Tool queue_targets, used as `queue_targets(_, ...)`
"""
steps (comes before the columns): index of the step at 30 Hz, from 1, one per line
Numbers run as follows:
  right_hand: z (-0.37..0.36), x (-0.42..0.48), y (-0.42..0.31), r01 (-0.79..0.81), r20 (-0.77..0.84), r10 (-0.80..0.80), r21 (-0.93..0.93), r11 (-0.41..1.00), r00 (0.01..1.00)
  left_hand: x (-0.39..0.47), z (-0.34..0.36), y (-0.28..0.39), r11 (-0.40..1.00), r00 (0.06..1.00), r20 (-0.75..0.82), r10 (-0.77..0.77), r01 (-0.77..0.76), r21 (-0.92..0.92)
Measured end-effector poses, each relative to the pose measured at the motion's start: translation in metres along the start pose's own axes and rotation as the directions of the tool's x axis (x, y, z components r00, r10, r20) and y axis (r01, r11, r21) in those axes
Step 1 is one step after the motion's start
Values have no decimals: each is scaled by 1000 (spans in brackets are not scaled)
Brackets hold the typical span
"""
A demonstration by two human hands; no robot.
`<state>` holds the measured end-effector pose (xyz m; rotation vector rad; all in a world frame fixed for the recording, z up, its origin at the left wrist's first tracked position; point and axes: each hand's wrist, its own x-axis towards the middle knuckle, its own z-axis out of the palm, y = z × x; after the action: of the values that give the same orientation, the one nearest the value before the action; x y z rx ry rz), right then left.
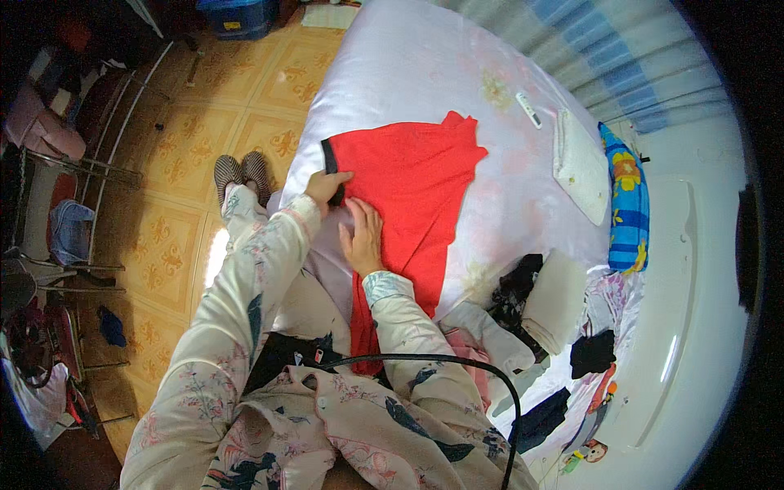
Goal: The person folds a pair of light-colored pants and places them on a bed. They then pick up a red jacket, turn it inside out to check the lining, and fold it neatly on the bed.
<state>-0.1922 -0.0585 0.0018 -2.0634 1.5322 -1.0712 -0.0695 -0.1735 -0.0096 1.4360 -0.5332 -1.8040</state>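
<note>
A red cloth garment [416,177] with a black band along its left edge lies spread on the bed, and part of it hangs down over my lap between my arms. At that black band [329,156], my left hand [327,187] pinches the edge, thumb on top of the red cloth and the other fingers mostly hidden. Just below it, my right hand [365,236] rests palm down at the garment's near left edge, thumb apart from the fingers and nothing gripped. Small creases run across the cloth toward its right side.
The pale bedsheet [404,61] carries a white thermometer-like stick [529,110] and a folded white cloth [579,165]. Folded clothes [554,300] are piled at my right. A black cable [453,357] crosses before my body. A metal rack [92,165] stands at left.
</note>
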Motion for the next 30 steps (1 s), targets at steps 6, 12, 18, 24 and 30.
queue_targets(6, -13, -71, -43, -2, 137, -9, 77, 997, 991, -49, -92, -17, 967, 954, -173, 245, -226, 122)
queue_targets(12, -25, -96, -82, -298, 362, 144, 415, 860, 921, -91, -160, -45, 800, 788, -150, 598, -576, 167)
queue_targets(18, -56, -59, -22, -262, -217, 243, -60, 963, 945, -87, -170, -44, 939, 900, -269, 342, -340, 55)
queue_targets(24, -121, -109, 44, -596, 277, 610, -141, 790, 743, -99, -164, -27, 967, 930, -270, 248, -253, 17)
queue_targets(30, -139, -146, -9, -782, 595, 511, 416, 465, 620, -90, -165, -30, 960, 939, -238, 247, -270, -73)
